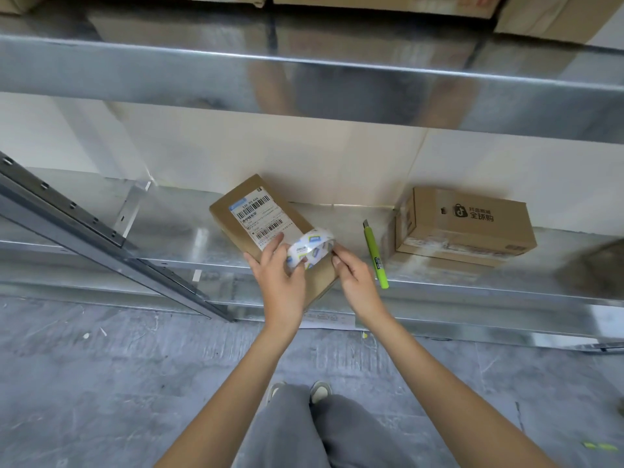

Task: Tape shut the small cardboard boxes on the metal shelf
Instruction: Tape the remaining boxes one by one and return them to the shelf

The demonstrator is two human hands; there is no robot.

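Over the near end of the box, the left hand grips the tape roll, and the right hand pinches its far edge. The box lies on the shelf, beside a green knife and 1 more box.

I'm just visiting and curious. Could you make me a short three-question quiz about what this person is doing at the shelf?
1. True or false: the tape roll is held over the labelled box.
2. Which hand grips the roll? A) left hand B) right hand
3. What green tool lies between the two boxes?

Key: 1 true. 2 A; the right pinches at its edge. 3 The utility knife, left of the printed box.
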